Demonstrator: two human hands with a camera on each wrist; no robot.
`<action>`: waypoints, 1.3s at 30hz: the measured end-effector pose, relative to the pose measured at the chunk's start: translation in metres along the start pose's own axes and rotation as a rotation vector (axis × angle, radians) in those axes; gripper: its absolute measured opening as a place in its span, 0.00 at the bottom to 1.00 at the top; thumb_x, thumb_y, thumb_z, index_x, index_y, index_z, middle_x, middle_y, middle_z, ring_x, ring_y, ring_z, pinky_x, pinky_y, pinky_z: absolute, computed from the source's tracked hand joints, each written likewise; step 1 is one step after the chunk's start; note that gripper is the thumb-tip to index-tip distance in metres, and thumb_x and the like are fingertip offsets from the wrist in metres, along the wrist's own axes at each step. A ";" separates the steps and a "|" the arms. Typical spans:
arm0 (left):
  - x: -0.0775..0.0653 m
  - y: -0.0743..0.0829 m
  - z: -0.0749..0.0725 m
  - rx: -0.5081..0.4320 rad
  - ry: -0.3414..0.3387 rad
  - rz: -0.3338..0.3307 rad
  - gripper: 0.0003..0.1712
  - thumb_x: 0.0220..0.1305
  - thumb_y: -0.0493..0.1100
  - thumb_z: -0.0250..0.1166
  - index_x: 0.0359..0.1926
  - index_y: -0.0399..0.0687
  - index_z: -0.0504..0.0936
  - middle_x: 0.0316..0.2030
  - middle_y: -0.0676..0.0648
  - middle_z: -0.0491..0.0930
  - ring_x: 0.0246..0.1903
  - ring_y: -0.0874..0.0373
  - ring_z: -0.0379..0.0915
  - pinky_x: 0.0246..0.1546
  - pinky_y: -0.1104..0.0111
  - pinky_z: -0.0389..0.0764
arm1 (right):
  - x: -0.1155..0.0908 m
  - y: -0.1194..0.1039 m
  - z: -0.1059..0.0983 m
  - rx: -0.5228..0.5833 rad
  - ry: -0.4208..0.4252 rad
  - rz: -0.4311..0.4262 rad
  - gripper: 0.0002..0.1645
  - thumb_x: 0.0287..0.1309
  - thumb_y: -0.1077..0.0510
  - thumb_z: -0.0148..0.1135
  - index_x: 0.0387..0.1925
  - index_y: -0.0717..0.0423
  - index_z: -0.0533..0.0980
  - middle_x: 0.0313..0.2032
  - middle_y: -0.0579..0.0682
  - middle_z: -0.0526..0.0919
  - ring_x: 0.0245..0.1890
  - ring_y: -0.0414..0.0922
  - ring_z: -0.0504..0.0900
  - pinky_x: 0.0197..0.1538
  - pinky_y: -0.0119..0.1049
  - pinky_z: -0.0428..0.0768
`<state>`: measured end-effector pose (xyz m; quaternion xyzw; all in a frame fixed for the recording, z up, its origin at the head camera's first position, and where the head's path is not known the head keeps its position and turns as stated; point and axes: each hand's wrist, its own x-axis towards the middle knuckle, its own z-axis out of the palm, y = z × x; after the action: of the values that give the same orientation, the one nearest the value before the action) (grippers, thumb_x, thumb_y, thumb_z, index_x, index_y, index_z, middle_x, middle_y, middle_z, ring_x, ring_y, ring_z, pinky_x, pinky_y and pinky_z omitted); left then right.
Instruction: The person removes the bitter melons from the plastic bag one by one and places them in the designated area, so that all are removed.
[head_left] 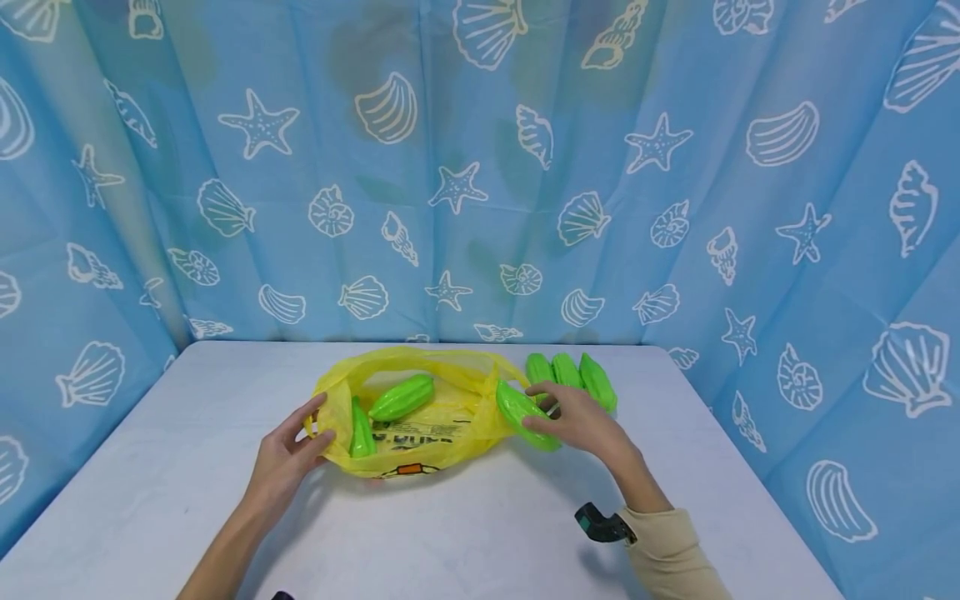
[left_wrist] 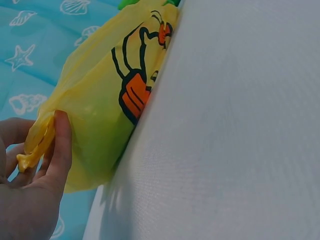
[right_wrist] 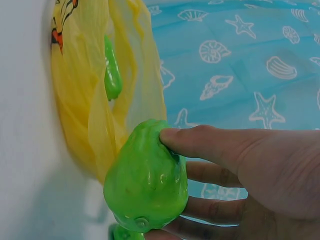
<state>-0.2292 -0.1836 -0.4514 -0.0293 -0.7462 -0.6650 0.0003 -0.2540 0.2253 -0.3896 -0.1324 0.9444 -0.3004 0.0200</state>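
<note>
A yellow plastic bag [head_left: 450, 454] lies mouth open on the white table, with two glossy green toy vegetables inside, one lying across [head_left: 402, 398] and one near the left wall [head_left: 362, 429]. My left hand [head_left: 288, 446] pinches the bag's left edge between thumb and fingers; the left wrist view shows the gathered handle [left_wrist: 32, 159] there. At the bag's right side, my right hand [head_left: 573, 417] holds another ridged green toy vegetable [right_wrist: 146, 180] by thumb and fingers. Its far end overlaps the bag's rim in the head view; whether they touch, I cannot tell.
Several more green toy vegetables [head_left: 597, 383] lie side by side behind my right hand, near the table's back edge. A blue curtain [head_left: 480, 250] with white shells and starfish hangs behind the white table [head_left: 225, 392] and at both sides.
</note>
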 end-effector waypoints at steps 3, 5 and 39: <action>0.000 0.001 0.000 -0.003 -0.001 -0.002 0.38 0.68 0.49 0.63 0.75 0.60 0.58 0.76 0.48 0.50 0.49 0.76 0.75 0.47 0.74 0.83 | -0.001 0.007 -0.003 -0.010 -0.002 0.017 0.30 0.59 0.48 0.69 0.61 0.53 0.75 0.44 0.53 0.85 0.40 0.45 0.83 0.37 0.36 0.83; 0.000 0.001 0.000 -0.003 -0.001 -0.003 0.39 0.68 0.49 0.63 0.75 0.60 0.58 0.76 0.47 0.50 0.49 0.77 0.75 0.46 0.74 0.83 | -0.001 0.010 -0.004 -0.021 -0.002 0.023 0.30 0.59 0.48 0.68 0.61 0.53 0.74 0.43 0.52 0.85 0.40 0.45 0.83 0.37 0.36 0.82; -0.001 -0.002 0.002 0.025 -0.005 0.009 0.39 0.68 0.50 0.63 0.75 0.60 0.58 0.76 0.47 0.49 0.49 0.78 0.75 0.46 0.75 0.83 | -0.006 0.038 -0.012 0.009 -0.051 0.286 0.38 0.57 0.46 0.70 0.63 0.63 0.72 0.45 0.59 0.84 0.25 0.43 0.83 0.30 0.38 0.85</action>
<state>-0.2282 -0.1823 -0.4535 -0.0339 -0.7544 -0.6555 0.0017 -0.2582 0.2631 -0.4021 -0.0039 0.9514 -0.2953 0.0872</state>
